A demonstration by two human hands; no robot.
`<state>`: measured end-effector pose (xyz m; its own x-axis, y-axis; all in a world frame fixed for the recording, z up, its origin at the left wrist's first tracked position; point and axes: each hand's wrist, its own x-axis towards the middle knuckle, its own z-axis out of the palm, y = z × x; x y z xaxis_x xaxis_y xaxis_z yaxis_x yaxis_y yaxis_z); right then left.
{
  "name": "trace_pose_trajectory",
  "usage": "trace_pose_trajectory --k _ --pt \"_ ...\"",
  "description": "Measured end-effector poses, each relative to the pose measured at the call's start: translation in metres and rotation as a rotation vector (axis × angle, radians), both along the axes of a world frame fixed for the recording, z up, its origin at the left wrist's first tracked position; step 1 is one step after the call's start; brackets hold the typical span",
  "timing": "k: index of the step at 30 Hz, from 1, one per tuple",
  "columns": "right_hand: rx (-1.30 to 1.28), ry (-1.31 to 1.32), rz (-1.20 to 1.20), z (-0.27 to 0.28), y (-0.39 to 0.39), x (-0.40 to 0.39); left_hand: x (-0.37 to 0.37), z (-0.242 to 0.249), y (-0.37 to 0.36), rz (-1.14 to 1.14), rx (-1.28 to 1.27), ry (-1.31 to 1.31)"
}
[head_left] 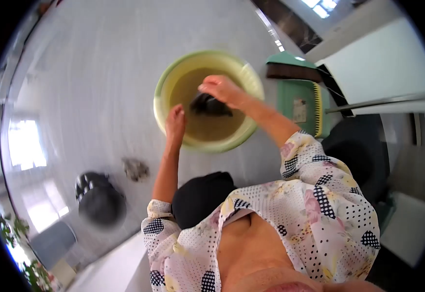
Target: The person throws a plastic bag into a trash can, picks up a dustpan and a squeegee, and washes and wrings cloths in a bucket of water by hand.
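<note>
A pale yellow-green basin [162, 86] stands on the floor with murky brownish water [219, 130] in it. In the water lies a dark, wet, cloth-like bundle [211, 107]. Over this bundle is my right hand [222, 91], fingers curled together, with the dark cloth just beneath the palm; the grip itself is partly hidden and blurred. At the basin's left inner side is my left hand [176, 120], its fingers bent inward and apart from the cloth. Nothing shows in those fingers.
Right of the basin are a green dustpan [292, 109] and a broom with brown bristles [294, 72]. On the grey floor [95, 73] to the left lie a greyish clump [135, 169] and a dark round object [101, 204]. Potted plants [15, 231] stand at lower left.
</note>
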<state>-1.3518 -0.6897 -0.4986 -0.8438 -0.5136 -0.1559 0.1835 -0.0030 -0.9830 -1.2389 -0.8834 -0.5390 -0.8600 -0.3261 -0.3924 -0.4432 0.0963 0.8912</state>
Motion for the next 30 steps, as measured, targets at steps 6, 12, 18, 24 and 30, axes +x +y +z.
trace_pose_trajectory --k 6,12,18,24,30 --pt "-0.591 -0.526 -0.213 0.064 0.122 0.001 -0.047 0.015 0.159 0.076 0.66 -0.231" --pt "-0.261 -0.477 -0.171 -0.044 0.191 0.024 -0.06 0.025 0.207 -0.044 0.212 0.014" --pt "-1.113 -0.945 -0.077 -0.078 0.175 0.045 -0.069 0.114 0.319 -0.42 -0.597 -0.017" --pt "-1.067 -0.827 -0.232 -0.084 0.2 0.041 -0.04 0.097 0.367 -0.494 -0.946 0.055" --pt "-0.994 -0.931 -0.285 -0.073 0.169 0.072 -0.041 0.101 0.329 -0.451 -0.922 0.043"
